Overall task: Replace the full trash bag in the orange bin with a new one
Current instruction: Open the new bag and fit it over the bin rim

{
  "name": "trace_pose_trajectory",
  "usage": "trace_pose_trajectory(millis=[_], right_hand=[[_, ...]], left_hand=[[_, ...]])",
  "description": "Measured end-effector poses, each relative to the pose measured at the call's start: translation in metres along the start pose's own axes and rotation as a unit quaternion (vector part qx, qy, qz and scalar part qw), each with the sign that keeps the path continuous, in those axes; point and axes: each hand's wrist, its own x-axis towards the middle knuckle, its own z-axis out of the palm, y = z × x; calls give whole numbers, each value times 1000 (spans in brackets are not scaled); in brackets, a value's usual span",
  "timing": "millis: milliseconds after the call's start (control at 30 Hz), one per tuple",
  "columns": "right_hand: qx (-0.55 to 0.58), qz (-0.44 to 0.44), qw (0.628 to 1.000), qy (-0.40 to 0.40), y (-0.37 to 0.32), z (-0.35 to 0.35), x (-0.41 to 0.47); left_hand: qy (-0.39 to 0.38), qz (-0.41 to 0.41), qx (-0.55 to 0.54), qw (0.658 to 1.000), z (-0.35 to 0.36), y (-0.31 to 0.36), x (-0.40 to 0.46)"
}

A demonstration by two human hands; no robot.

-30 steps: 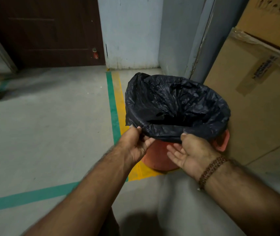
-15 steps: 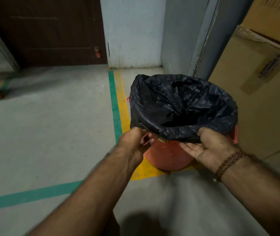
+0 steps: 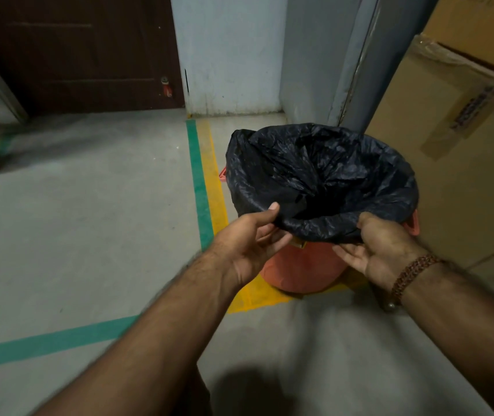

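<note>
An orange bin [image 3: 302, 268] stands on the floor beside a cardboard box. A black trash bag [image 3: 323, 175] lines it, its edge folded over the rim and hanging down the outside. My left hand [image 3: 251, 241] pinches the bag's near-left edge between thumb and fingers. My right hand [image 3: 374, 244], with a bead bracelet at the wrist, holds the near-right edge, thumb on top and fingers under the fold. The bag's inside looks dark and crumpled; I cannot see any contents.
Large cardboard boxes [image 3: 462, 163] stand close on the bin's right. A grey pillar [image 3: 356, 58] and white wall [image 3: 230, 52] are behind it, a dark door [image 3: 83, 52] at the far left. Green and yellow floor tape [image 3: 203, 181] runs past the bin's left.
Both hands have shifted along the bag's near edge; the left thumb now sits over the fold, and the right hand has moved further right. The view has come closer.
</note>
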Motion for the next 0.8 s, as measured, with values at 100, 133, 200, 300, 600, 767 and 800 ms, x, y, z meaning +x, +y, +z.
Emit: trace_pose_trajectory(millis=[100,133,200,300,600,767,800], right_hand=[[-15,-6,1000,-14,-4,-6,-1],[-20,-10,1000,-20,-4,-8,-2],[-38,-16,999,-29,-4,-10,-2],[-61,-16,997,-43,-4,-12,-3],[-21,9,999,-45,-2,-9,-2],[-50,101,993,32,-3,1,-22],[-75,130,988,37,-1,5,-30]], left_hand=[[1,3,2,1000,0,-7,9],[4,5,2,1000,0,-9,11],[7,13,4,1000,0,-10,13],[18,37,0,999,-3,-10,16],[-18,90,35,995,-13,-6,15],[-29,66,45,996,-10,-17,14],[-31,65,45,996,-8,-19,14]])
